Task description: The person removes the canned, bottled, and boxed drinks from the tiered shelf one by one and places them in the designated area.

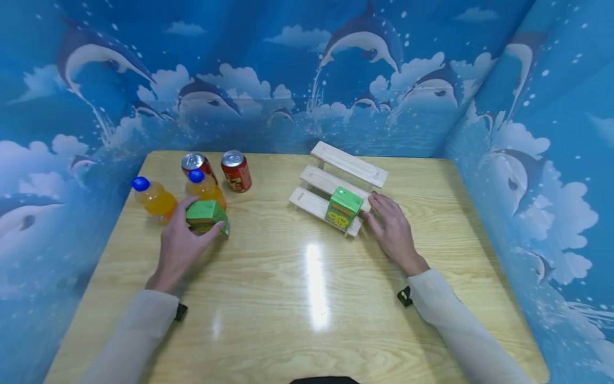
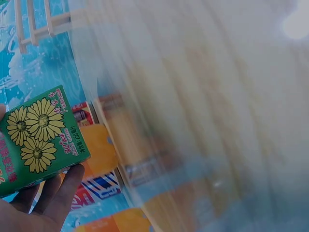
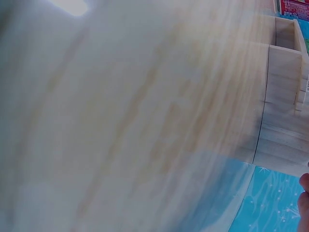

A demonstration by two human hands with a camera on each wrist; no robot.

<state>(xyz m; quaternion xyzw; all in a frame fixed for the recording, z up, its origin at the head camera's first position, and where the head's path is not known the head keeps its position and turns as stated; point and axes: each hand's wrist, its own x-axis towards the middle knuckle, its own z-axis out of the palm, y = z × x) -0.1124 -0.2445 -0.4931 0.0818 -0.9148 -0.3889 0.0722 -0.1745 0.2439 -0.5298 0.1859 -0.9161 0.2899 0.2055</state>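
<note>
My left hand [image 1: 182,241] grips a green drink carton [image 1: 203,212] between thumb and fingers, at the left of the table. Yellow flowers on this carton [image 2: 36,137] face the left wrist camera. A second green carton [image 1: 344,207] stands on the lowest step of a three-step wooden rack [image 1: 346,163]. Beside the rack's right end is my right hand [image 1: 394,230], fingers extended and holding nothing; its fingertips are close to the rack, though I cannot tell if they touch. In the right wrist view, only fingertips [image 3: 304,198] show near the rack's side panel [image 3: 281,106].
Two orange drink bottles with blue caps, one [image 1: 158,199] left and one [image 1: 211,191] behind the held carton, stand near my left hand. Two red cans, one [image 1: 236,172] right of the other [image 1: 207,169], are farther back. Dolphin-print cloth [image 1: 268,64] surrounds the wooden table [image 1: 268,298].
</note>
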